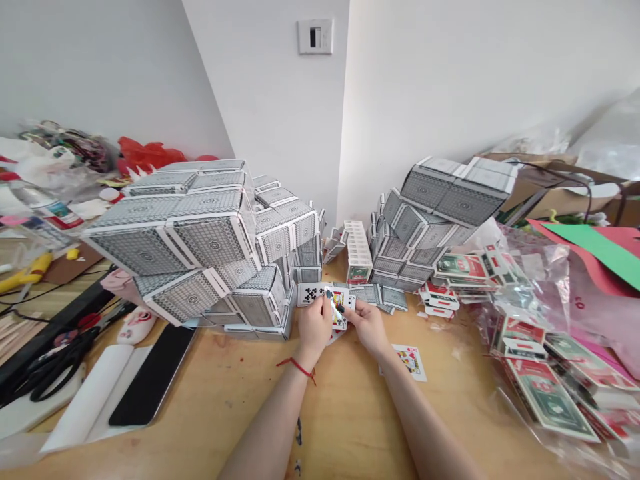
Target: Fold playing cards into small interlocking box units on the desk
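Several playing cards (342, 297), face up, lie fanned between my hands just above the table. My left hand (315, 327) is closed on them from the left, its thumb on top of a spade or club card. At the right edge, my right hand (369, 328) pinches the cards between thumb and fingers. Partly under my right forearm, a king card (413, 363) lies face up on the table. Just beyond the cards, some grey-backed cards (367, 293) lie flat. How many cards I hold cannot be made out.
Tall stacks of folded grey-backed card blocks stand at left (200, 233) and right (417, 233). Between them is a row of card boxes (357, 247). Green-and-red card boxes (550, 397) pile up at right. A black phone (153, 377) and scissors (60, 370) lie at left.
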Demonstrator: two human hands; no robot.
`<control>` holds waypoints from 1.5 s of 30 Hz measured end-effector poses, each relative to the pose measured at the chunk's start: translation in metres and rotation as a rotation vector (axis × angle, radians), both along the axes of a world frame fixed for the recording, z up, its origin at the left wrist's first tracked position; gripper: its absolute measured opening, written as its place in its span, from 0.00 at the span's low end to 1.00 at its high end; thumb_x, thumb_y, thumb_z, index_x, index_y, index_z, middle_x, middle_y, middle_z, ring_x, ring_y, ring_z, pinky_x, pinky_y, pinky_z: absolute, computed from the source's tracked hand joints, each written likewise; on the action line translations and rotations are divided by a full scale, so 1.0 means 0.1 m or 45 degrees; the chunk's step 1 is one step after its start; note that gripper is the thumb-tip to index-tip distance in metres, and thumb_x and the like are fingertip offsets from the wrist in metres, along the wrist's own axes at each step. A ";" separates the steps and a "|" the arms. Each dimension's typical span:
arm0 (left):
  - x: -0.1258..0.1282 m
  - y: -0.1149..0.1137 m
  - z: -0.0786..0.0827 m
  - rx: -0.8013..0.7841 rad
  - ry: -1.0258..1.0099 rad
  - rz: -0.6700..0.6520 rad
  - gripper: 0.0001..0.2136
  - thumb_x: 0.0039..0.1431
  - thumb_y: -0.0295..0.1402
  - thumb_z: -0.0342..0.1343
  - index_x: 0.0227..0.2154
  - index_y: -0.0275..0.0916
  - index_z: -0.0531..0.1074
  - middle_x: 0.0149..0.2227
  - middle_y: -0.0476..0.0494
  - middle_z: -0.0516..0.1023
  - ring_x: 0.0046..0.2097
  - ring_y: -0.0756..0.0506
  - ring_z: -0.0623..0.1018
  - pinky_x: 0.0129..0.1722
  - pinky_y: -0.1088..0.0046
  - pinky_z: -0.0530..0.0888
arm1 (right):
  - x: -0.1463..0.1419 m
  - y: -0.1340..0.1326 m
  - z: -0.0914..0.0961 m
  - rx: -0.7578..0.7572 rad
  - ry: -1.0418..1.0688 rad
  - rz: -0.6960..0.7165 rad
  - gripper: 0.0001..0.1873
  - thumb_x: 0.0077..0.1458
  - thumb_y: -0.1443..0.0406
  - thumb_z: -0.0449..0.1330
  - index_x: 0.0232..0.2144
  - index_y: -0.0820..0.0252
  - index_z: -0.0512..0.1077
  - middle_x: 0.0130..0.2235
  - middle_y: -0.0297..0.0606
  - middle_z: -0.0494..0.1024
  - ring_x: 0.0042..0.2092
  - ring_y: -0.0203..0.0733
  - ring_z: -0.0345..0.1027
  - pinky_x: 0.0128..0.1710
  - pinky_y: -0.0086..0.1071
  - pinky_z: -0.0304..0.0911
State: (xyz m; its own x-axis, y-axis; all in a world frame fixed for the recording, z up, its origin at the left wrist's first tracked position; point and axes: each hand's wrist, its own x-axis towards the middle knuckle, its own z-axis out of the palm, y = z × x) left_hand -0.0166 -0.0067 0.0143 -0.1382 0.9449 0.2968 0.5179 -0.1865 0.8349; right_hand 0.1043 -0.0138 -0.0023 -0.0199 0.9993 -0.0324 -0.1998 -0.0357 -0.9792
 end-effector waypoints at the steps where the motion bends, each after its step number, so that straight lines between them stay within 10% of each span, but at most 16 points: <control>1: 0.00 0.01 0.00 -0.002 0.064 0.012 0.16 0.55 0.35 0.45 0.13 0.38 0.61 0.13 0.49 0.62 0.17 0.53 0.56 0.22 0.74 0.48 | 0.00 0.00 0.00 0.002 -0.005 0.004 0.20 0.38 0.53 0.63 0.29 0.64 0.73 0.23 0.36 0.75 0.25 0.39 0.65 0.25 0.30 0.60; 29: -0.03 0.06 -0.12 -0.106 0.324 -0.015 0.12 0.58 0.32 0.39 0.24 0.37 0.64 0.22 0.45 0.71 0.22 0.50 0.68 0.22 0.76 0.56 | 0.05 0.03 -0.04 0.073 0.058 0.063 0.18 0.48 0.57 0.56 0.39 0.62 0.71 0.36 0.41 0.77 0.36 0.45 0.70 0.38 0.38 0.65; 37: 0.02 0.00 -0.17 -0.058 0.457 -0.160 0.10 0.59 0.31 0.38 0.29 0.37 0.64 0.24 0.44 0.73 0.25 0.49 0.71 0.23 0.76 0.57 | 0.08 0.03 -0.06 0.218 -0.273 -0.174 0.16 0.50 0.57 0.52 0.36 0.63 0.70 0.35 0.43 0.77 0.36 0.44 0.70 0.36 0.35 0.65; 45: 0.12 -0.10 -0.12 0.038 0.625 -0.235 0.11 0.59 0.31 0.38 0.26 0.37 0.64 0.21 0.42 0.72 0.24 0.47 0.72 0.22 0.74 0.57 | 0.03 -0.06 -0.13 0.416 -1.261 -0.622 0.15 0.52 0.63 0.47 0.35 0.65 0.70 0.26 0.44 0.75 0.28 0.42 0.69 0.29 0.32 0.61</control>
